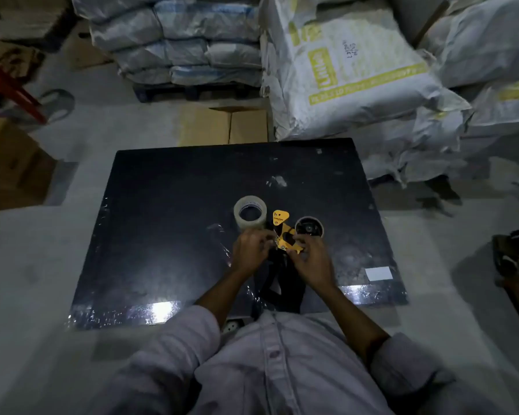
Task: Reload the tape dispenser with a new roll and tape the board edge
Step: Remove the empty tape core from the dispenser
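Observation:
A large black board point(168, 223) lies flat on the floor in front of me. Over its middle I hold a yellow and black tape dispenser point(283, 232). My left hand point(250, 250) grips its left side and my right hand point(312, 262) grips its right side, fingers curled around the frame. The dispenser's dark handle hangs down between my wrists. A full roll of clear tape point(250, 211) stands on the board just left of the dispenser. A dark, nearly bare tape core point(309, 229) sits just right of it, partly behind my right fingers.
Stacked grey sacks point(189, 40) and large white sacks point(351, 70) fill the far side. Flat cardboard point(222, 127) lies beyond the board, a brown box point(9, 166) at left, a red trolley frame point(9, 85) at far left. A white label point(378, 273) sticks near the board's right corner.

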`<state>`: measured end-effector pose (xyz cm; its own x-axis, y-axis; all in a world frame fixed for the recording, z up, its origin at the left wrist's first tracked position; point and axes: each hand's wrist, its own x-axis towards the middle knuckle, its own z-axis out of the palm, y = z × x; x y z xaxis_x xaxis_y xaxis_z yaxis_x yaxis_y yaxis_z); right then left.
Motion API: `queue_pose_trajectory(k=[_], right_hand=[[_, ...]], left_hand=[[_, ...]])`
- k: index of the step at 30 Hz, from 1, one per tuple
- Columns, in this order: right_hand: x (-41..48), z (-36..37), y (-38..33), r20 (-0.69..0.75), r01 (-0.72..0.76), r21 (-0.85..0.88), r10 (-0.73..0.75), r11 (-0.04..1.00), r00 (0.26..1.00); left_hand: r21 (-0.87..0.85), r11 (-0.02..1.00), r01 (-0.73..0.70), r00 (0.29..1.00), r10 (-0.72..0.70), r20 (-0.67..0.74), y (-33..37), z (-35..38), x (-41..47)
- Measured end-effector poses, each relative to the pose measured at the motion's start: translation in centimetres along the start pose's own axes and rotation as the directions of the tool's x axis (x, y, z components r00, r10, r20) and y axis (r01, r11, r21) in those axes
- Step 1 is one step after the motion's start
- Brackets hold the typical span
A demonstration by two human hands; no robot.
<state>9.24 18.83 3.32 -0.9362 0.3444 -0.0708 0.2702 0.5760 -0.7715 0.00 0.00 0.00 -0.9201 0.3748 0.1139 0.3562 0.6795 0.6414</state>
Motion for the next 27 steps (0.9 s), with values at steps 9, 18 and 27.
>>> queue_pose_trajectory(k=[9,18,27], right_hand=[[3.2,0.4,1.5,0.194,0.085,-0.303,-0.026,0.949,0.981],[3.9,-0.2,1.6,0.216,0.115,-0.343,-0.041,0.932,0.976],[3.3,0.4,3.0,0.173,0.124,-0.354,-0.065,0.927,0.983]], left_hand=[[0.141,0.989,-0.046,0.998,0.04,0.041,-0.4,-0.5,2.3],[0.275,0.938,-0.211,0.977,0.198,0.075,-1.6,0.5,4.1],[0.306,0.933,-0.188,0.982,0.179,0.056,-2.2,2.3,1.2]])
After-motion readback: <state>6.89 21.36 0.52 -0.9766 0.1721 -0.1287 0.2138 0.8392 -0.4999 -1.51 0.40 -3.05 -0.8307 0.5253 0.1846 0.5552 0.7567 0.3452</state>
